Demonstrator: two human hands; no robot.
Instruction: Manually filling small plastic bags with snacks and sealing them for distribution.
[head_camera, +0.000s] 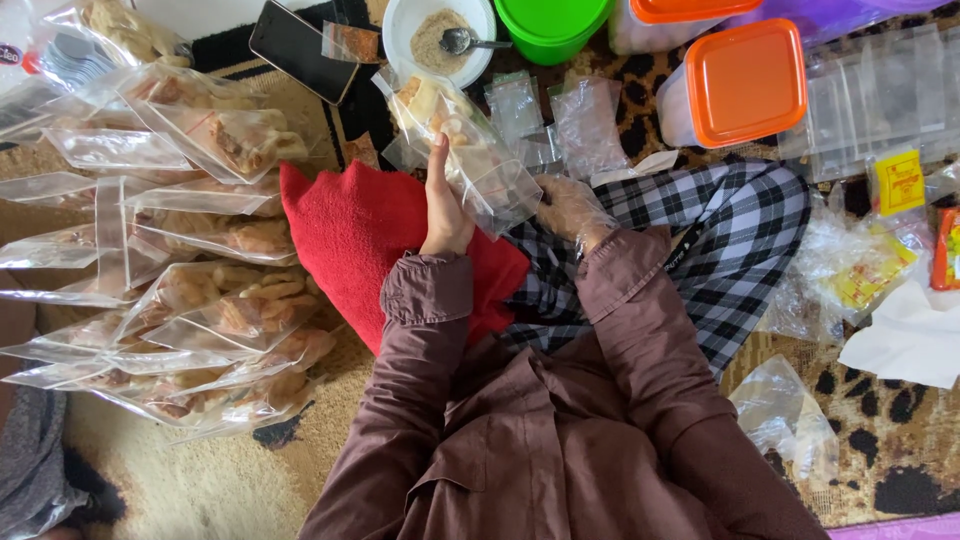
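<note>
My left hand (443, 205) grips the near side of a clear plastic bag (470, 150) that holds pale fried snack pieces. The bag tilts up toward the bowl ahead. My right hand (572, 208), covered by a thin clear plastic glove, holds the bag's lower right end above my checked lap. Under my left wrist a red cloth (350, 235) lies on my knee. Both sleeves are brown.
Several filled clear bags (215, 300) are piled at the left. Ahead stand a white bowl with powder and a spoon (440, 38), a black phone (300, 50), a green tub (550, 25) and an orange-lidded box (745, 85). Empty bags and yellow packets lie right.
</note>
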